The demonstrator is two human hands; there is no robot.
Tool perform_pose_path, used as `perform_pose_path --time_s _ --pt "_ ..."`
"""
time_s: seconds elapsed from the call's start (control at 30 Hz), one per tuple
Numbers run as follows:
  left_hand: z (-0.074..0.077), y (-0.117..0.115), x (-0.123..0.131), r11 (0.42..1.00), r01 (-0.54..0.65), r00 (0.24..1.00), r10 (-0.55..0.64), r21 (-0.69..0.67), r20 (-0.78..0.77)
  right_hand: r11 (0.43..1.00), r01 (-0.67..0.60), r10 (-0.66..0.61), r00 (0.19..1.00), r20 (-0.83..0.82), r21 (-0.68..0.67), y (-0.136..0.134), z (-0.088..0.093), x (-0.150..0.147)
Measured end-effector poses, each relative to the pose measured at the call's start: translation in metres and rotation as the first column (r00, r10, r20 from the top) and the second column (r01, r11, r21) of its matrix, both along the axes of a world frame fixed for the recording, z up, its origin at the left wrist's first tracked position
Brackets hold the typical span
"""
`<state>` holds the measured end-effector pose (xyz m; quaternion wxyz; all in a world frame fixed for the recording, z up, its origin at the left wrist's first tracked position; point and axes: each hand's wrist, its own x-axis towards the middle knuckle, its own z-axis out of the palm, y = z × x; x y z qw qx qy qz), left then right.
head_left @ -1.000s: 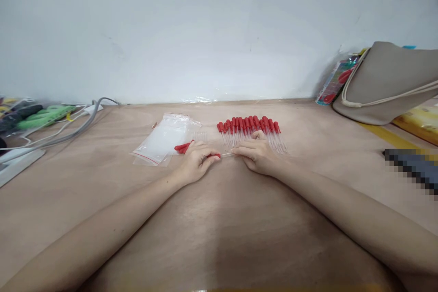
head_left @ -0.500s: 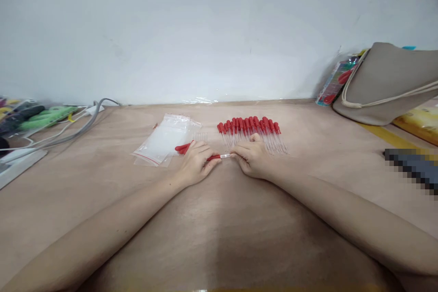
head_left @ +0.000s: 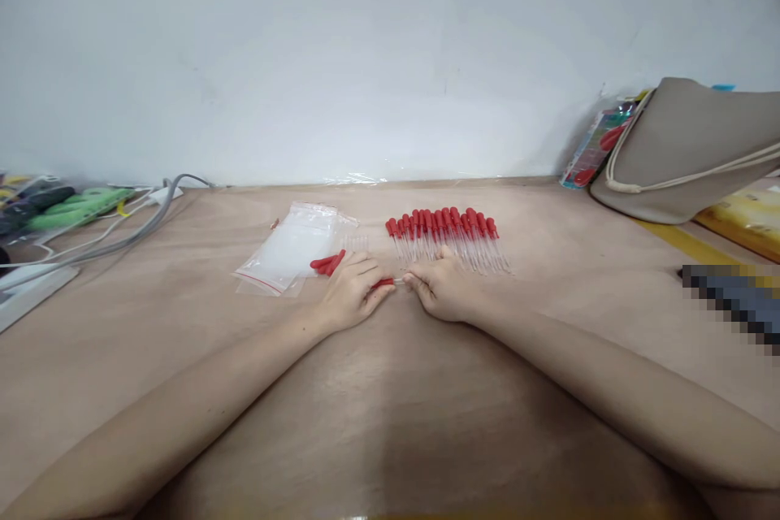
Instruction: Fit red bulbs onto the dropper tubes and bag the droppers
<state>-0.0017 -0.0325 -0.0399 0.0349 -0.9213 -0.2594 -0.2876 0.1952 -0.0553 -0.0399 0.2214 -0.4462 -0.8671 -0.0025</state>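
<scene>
Between my two hands a dropper is held level just above or on the table. My left hand [head_left: 352,292] pinches its red rubber bulb [head_left: 383,283]. The fingers of my right hand [head_left: 446,289] are closed on the clear tube [head_left: 399,281], of which only a short length shows. Right behind my right hand lies a row of several red-topped droppers [head_left: 439,224], bulbs toward the wall. Beyond my left hand are a few loose red bulbs [head_left: 329,263] and several short clear tubes [head_left: 357,244], partly hidden by the hand.
Clear zip bags [head_left: 291,242] with red seals lie left of the loose bulbs. Grey and white cables [head_left: 146,229] run along the left side near green items [head_left: 82,207]. On the right are a grey-beige bag [head_left: 695,146], a bottle [head_left: 594,148] and a pixelated dark object [head_left: 731,296].
My right hand has shifted slightly left, closer to my left hand, and less of the clear tube shows between them. Its raised fingers have come down a little.
</scene>
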Motion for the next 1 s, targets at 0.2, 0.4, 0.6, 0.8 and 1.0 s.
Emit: perform_pose_path --time_s 0.2,0.4,0.6,0.8,1.0 --pt "0.005 -0.001 -0.003 0.992 0.082 0.994 -0.074 0.099 -0.080 0.983 -0.027 0.017 0.998 -0.057 -0.182 -0.005 0.004 -0.001" --pt "0.018 0.004 -0.009 0.976 0.068 0.992 -0.044 0.208 -0.118 0.981 -0.023 0.022 1.000 -0.009 -0.194 -0.015 0.025 0.000" --pt "0.038 0.020 -0.023 0.964 0.079 0.993 -0.054 0.254 -0.105 0.962 -0.011 -0.025 0.991 -0.128 -0.274 -0.022 0.033 -0.002" --pt "0.050 0.049 -0.061 0.961 -0.248 0.968 0.242 0.119 0.064 0.880 0.311 -0.421 0.860 -0.287 -0.359 0.010 0.023 -0.005" --pt "0.055 0.059 -0.084 0.862 -0.370 0.926 0.310 -0.346 -0.218 0.804 0.556 -0.588 0.796 -0.142 -0.211 0.054 0.018 -0.025"
